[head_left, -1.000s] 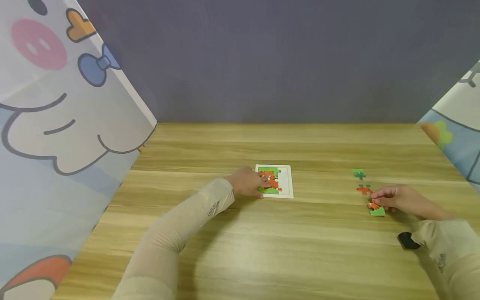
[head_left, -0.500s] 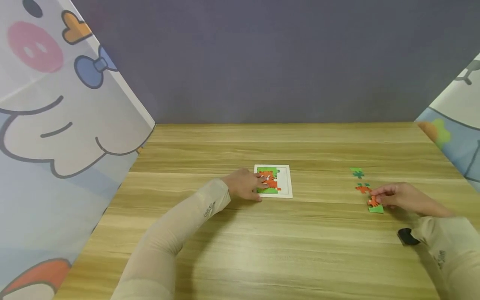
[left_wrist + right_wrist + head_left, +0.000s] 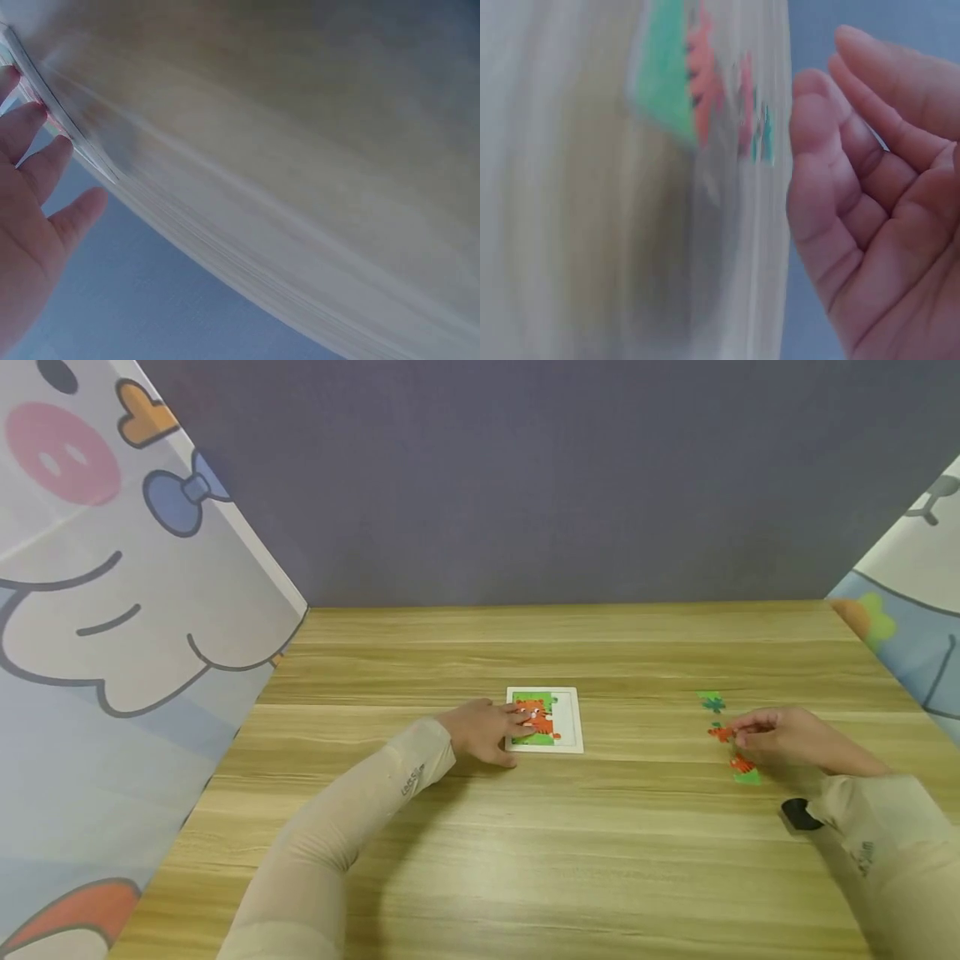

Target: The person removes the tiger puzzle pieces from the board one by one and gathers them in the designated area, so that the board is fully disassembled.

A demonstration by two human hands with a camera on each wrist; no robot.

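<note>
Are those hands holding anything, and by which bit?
Nothing looks held: the left hand rests on the puzzle, the right hand hovers by an orange piece.

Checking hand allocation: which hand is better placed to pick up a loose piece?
Right, I'd say: the right hand is beside the loose pieces. The left hand rests on the puzzle tray, well away from them.

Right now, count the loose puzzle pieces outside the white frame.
3: a green piece farthest from the person, an orange piece at the right fingers, an orange-and-green piece nearest the person. Some could hide under those fingers.
</note>
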